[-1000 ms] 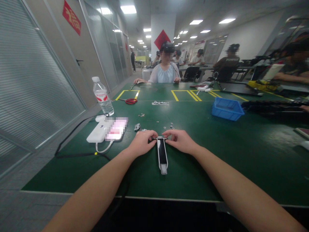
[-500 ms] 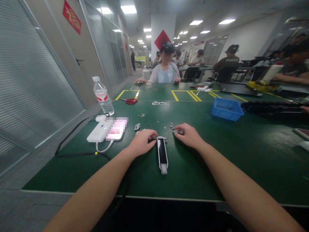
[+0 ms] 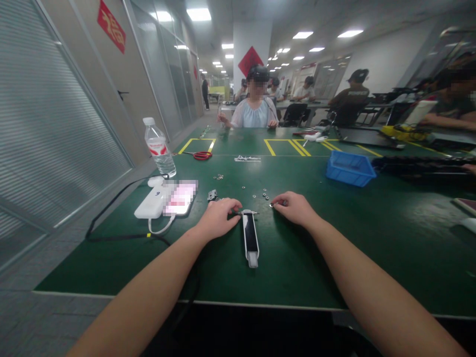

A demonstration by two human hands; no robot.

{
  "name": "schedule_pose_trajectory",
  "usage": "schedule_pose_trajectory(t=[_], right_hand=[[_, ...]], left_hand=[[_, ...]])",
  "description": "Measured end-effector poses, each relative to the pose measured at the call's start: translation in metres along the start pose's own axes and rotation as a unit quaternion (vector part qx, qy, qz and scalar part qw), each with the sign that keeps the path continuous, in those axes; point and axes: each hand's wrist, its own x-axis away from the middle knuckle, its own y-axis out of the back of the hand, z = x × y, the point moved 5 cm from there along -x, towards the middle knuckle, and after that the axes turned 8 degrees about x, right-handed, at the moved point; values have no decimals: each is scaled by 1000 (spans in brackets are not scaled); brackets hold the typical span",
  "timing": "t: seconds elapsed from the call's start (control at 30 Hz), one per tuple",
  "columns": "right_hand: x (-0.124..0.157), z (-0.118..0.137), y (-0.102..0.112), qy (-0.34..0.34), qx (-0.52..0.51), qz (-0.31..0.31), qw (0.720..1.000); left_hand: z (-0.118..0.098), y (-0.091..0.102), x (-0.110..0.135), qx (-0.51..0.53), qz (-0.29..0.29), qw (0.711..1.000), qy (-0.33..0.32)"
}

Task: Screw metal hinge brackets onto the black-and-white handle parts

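Observation:
My left hand (image 3: 222, 217) is closed, thumb and fingers round one end of a thin metal rod (image 3: 254, 212). The rod crosses the top of a slim white object with a black face (image 3: 250, 232), which lies lengthwise on the table. A grey translucent tip (image 3: 253, 260) forms its near end. My right hand (image 3: 293, 208) pinches a small metal ring (image 3: 271, 205) between thumb and forefinger, just above or at the tabletop. Several more little rings (image 3: 265, 194) lie just beyond those fingertips. Behind my left hand is a small grey metal part (image 3: 212, 195), partly hidden.
A phone (image 3: 181, 198), a white power bank (image 3: 149, 201) with cables and a water bottle (image 3: 159, 148) stand at the left. Red-handled scissors (image 3: 202, 155) and small loose parts (image 3: 247, 158) lie farther back. A blue bin (image 3: 350, 168) is at the right. A person (image 3: 255, 110) sits opposite.
My right thumb and forefinger have closed on a small ring and drawn it slightly towards me, away from the others. My left hand stays nearly still. The person opposite has raised one hand.

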Motion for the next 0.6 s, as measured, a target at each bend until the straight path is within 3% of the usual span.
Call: schedule_pose_trajectory(t=[0.6], right_hand=[[0,7,-4,38,-18,-9,999]], left_hand=[[1,-1,0,-8,3,1000,6]])
